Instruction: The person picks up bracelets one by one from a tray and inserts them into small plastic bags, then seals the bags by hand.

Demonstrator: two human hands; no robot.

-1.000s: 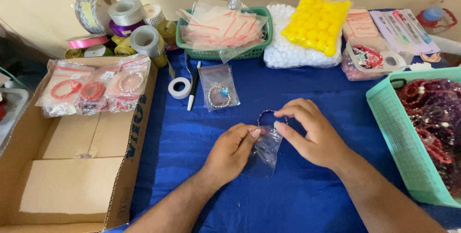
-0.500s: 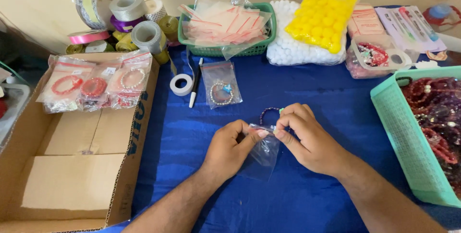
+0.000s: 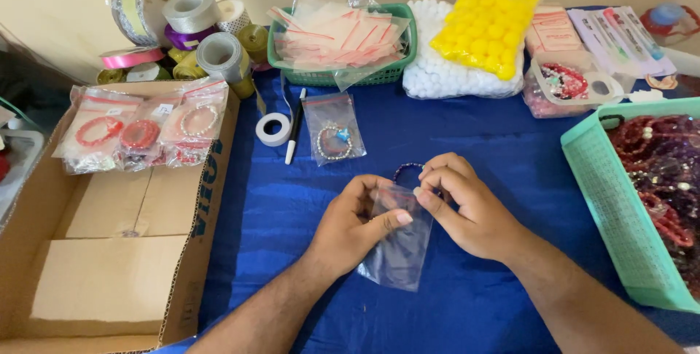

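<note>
Both my hands meet over the small clear bag, a dark beaded bracelet at its mouth.

I take the small clear bag (image 3: pixel 397 248) as my landmark: it lies on the blue cloth (image 3: pixel 510 142), its mouth pointing away from me. My left hand (image 3: pixel 357 226) comes in from its left, thumb and fingers pinched shut on the top edge, apparently to hold the mouth steady. My right hand (image 3: pixel 467 204) sits just right of the mouth, fingers curled closed round the purple bracelet (image 3: pixel 405 172), which pokes out just beyond the bag's top. Farther beyond it lie an already bagged bracelet (image 3: pixel 334 139), a tape roll (image 3: pixel 273 129) and a pen (image 3: pixel 294 135). Well to the bag's right stands a teal basket (image 3: pixel 605 201) of loose bracelets; to its left is a cardboard box (image 3: pixel 109 252).
</note>
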